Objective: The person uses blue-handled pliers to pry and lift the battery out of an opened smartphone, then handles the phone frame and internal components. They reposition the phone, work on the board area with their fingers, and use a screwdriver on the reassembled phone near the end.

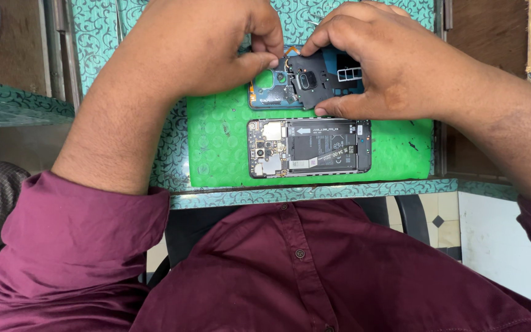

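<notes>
Black cover plate (314, 77) — both hands pinching.

Head camera looks steeply down, close over the workbench (314, 192).

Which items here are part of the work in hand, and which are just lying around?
In hand:
left hand and right hand on the black inner cover
blue back shell

Lying about:
opened phone
green mat
patterned table
</notes>
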The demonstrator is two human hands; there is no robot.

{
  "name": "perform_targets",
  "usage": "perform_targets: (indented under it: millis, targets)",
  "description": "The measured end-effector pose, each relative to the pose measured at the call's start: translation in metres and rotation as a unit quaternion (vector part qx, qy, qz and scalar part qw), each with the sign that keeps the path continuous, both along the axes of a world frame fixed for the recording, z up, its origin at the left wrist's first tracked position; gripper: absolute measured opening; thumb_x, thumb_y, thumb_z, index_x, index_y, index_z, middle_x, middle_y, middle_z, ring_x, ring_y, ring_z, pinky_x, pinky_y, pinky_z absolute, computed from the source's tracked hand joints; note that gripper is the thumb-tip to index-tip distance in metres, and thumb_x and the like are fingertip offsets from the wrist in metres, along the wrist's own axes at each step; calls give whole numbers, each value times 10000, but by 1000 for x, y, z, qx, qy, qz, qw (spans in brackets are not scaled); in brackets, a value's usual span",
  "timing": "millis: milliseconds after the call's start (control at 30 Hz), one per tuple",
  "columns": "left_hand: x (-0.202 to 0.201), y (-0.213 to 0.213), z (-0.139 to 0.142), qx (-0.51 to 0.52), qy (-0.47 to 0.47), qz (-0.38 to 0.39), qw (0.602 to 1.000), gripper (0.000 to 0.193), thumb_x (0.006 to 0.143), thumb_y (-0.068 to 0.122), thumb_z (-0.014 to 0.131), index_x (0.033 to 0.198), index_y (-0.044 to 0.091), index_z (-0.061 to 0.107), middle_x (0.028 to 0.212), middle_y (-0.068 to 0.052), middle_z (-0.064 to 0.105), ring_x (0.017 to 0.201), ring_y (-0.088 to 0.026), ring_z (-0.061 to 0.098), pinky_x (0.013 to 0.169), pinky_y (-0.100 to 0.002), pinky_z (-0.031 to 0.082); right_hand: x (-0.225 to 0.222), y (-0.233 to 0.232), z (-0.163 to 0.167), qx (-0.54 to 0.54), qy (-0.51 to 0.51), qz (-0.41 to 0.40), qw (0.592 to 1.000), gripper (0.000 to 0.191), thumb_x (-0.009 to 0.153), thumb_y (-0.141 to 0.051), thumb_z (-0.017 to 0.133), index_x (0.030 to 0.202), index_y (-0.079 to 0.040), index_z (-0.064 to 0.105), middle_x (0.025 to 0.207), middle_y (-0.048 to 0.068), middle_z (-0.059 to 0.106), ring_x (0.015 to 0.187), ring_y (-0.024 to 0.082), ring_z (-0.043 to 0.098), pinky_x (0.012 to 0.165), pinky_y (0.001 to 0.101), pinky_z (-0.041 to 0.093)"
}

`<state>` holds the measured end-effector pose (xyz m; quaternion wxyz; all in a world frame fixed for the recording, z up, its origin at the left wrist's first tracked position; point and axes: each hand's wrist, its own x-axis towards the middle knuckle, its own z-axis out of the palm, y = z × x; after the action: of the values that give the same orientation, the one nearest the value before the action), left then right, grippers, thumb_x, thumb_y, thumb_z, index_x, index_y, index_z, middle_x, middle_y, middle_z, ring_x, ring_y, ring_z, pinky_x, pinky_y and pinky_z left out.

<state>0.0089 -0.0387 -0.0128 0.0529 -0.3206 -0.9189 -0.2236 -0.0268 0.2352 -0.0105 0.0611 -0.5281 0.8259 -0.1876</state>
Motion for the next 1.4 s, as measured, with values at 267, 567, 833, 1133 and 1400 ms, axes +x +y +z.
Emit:
perform_targets:
  millis: [267,567,833,1133,1400]
  targets:
    - [-2,3,-12,-3,32,-61,998,181,782,143,830,961,145,800,896,-25,723,797,-251,696,637,-413,520,0,1,-3,-4,14,5,1000,675,755,-364,884,1281,-24,633,1226,163,631,1164,354,599,958,463,488]
    - [2,1,-19,-10,-9,-32,999,128,837,177,821,948,137,771,823,-50,725,710,-249,696,590,-404,521,4,-4,0,-3,9,7,1000,665,737,-334,887,1249,5,633,1098,187,667,1008,367,652,818,449,521]
    - [11,5,-17,-10,2,-60,998,131,873,159,787,978,105,732,829,-57,726,707,-239,694,584,-387,515,16,2,3,26,18,-13,999,706,743,-374,881,1294,-16,621,1114,195,663,1000,364,651,803,451,522]
    - [33,11,19,22,-143,-64,987,157,873,192,746,1002,104,724,847,-39,725,727,-205,705,619,-357,528,27,16,8,23,-12,-23,999,708,773,-408,863,1326,-44,613,1135,175,663,996,340,661,817,435,532]
    - [74,19,29,-21,-62,-5,998,113,794,172,763,883,103,753,852,-103,735,770,-310,707,655,-436,534,21,23,4,26,21,-26,999,710,760,-402,877,1321,-47,626,1132,181,676,989,352,672,791,440,545]
